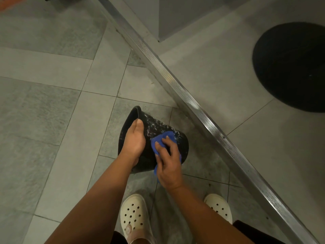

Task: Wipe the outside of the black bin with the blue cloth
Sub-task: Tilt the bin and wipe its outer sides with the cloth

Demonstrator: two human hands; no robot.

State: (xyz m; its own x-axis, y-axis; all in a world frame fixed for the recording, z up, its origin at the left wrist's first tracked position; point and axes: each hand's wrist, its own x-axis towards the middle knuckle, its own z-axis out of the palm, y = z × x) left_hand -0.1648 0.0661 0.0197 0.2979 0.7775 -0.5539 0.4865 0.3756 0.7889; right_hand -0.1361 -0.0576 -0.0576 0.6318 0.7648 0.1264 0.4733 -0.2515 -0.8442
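the black bin is located on the tiled floor, near the metal threshold strip that crosses the floor diagonally, and just ahead of two white clogs. the bin is tilted, with its open mouth turned to the left and its base to the right. white streaks are seen on its upper outer wall. the rim is gripped by the left hand: the thumb is laid on the outside and the fingers are curled over the edge into the bin. the blue cloth is held bunched under the bent fingers of the right hand and pressed against the outer wall. one end of the cloth is hung below the palm. a round black mat is seen beyond the strip.
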